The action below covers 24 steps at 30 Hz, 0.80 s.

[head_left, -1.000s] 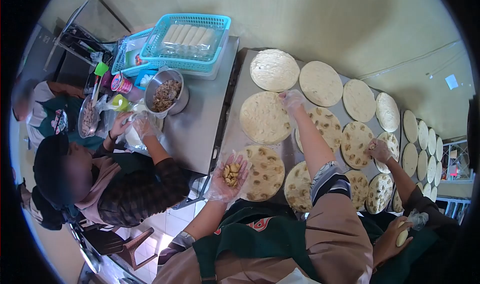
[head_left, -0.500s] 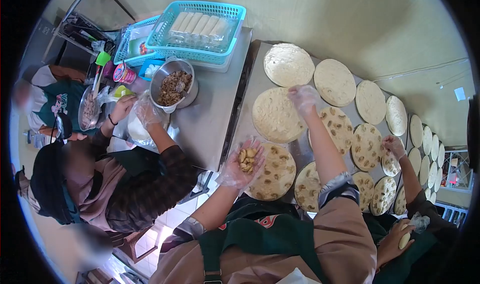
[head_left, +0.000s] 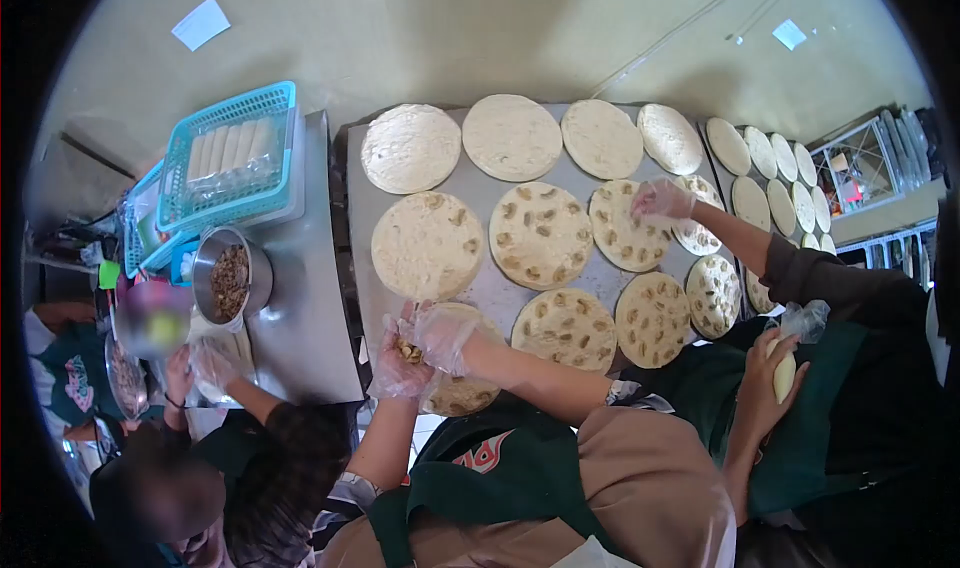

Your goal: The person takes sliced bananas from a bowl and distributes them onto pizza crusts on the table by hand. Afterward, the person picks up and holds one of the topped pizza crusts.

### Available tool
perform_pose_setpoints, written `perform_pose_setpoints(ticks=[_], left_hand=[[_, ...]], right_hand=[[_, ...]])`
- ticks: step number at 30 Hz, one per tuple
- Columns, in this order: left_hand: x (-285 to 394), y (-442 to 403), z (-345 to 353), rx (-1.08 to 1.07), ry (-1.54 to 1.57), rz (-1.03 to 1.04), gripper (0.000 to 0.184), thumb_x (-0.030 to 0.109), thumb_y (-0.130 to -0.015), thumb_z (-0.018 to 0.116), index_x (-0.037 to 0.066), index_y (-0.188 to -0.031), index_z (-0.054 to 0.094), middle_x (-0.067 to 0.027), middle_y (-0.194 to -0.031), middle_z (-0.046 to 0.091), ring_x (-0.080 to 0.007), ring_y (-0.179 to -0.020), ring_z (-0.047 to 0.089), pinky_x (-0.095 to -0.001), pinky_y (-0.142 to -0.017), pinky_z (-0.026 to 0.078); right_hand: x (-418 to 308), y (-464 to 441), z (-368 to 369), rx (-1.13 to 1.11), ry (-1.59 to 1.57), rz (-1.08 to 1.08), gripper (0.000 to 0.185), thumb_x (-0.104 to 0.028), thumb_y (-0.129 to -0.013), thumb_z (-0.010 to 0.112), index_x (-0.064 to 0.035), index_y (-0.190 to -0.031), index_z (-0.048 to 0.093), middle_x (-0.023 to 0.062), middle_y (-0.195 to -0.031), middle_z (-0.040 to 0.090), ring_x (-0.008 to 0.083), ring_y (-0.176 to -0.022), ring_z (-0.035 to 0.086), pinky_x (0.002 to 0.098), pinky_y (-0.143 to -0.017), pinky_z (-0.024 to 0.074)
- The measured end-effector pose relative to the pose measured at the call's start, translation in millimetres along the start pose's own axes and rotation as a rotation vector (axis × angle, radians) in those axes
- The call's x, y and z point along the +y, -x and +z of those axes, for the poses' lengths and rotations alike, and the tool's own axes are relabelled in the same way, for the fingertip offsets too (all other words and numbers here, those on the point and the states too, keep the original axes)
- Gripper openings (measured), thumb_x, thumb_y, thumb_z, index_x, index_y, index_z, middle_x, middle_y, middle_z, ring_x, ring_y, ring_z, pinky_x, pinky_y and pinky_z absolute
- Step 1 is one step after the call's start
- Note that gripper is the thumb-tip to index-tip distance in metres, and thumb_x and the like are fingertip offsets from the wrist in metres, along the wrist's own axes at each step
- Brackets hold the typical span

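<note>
My left hand (head_left: pixel 400 366), in a clear plastic glove, is cupped around a small heap of brownish-yellow pieces (head_left: pixel 409 349). Over it reaches my right hand (head_left: pixel 445 336), also gloved, with its fingertips at the heap; what they pinch is hidden. Both hands are above a round dough disc (head_left: pixel 465 395) that they partly cover. Just beyond lies a pale disc (head_left: pixel 425 248) with a few pieces along its edge. To its right, one disc (head_left: pixel 540 235) is dotted with pieces, as is another (head_left: pixel 563 333) nearer me.
On the right a co-worker's gloved hand (head_left: pixel 665 201) touches a dotted disc; their other hand (head_left: pixel 770 378) holds a pale object. More discs (head_left: pixel 770 206) extend right. At left, a steel pot (head_left: pixel 232 278) and blue basket (head_left: pixel 228 158) stand on a metal table (head_left: pixel 300 318) beside another worker.
My right hand has come back from the far disc to my left palm. Several pieces now lie on that disc's edge. The view has turned, shifting the discs left.
</note>
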State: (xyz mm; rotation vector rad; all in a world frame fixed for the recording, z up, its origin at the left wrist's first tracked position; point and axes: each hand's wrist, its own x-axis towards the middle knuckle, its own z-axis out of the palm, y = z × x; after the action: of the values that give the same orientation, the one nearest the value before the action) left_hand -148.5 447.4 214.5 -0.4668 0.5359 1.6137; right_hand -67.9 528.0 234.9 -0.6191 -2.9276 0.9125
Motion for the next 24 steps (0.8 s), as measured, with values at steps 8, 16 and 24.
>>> perform_pose_setpoints(ticks=[8,16,24], left_hand=[[-9,-2,-21,0.100,-0.117,-0.140,0.028,0.034,-0.081,0.044,0.014,-0.098,0.053,-0.0038,-0.091,0.056,-0.0180,-0.076,0.056,-0.0317,-0.063,0.048],[-23,14,12,0.126,-0.244,-0.130,0.024,0.026,-0.076,0.056,0.013,-0.095,0.053,0.0003,-0.079,0.056,-0.0094,-0.062,0.054,-0.0201,-0.053,0.047],[-23,17,7,0.152,-0.448,-0.104,0.030,0.018,-0.073,0.058,0.013,-0.102,0.053,0.0063,-0.068,0.052,-0.0041,-0.055,0.046,-0.0163,-0.051,0.040]], right_hand=[[11,26,-17,0.269,-0.742,0.083,0.020,-0.016,-0.076,0.049,-0.0055,-0.092,0.057,0.0144,-0.081,0.059,0.0279,-0.068,0.056,0.0333,-0.064,0.0440],[20,40,-26,0.120,-0.774,0.236,0.023,-0.013,-0.078,0.051,-0.0013,-0.097,0.054,0.0096,-0.071,0.059,0.0152,-0.065,0.056,0.0274,-0.060,0.0442],[15,31,-13,0.034,-0.346,0.192,0.014,-0.014,-0.072,0.055,-0.0059,-0.084,0.058,0.0114,-0.071,0.059,0.0205,-0.063,0.056,0.0318,-0.058,0.0430]])
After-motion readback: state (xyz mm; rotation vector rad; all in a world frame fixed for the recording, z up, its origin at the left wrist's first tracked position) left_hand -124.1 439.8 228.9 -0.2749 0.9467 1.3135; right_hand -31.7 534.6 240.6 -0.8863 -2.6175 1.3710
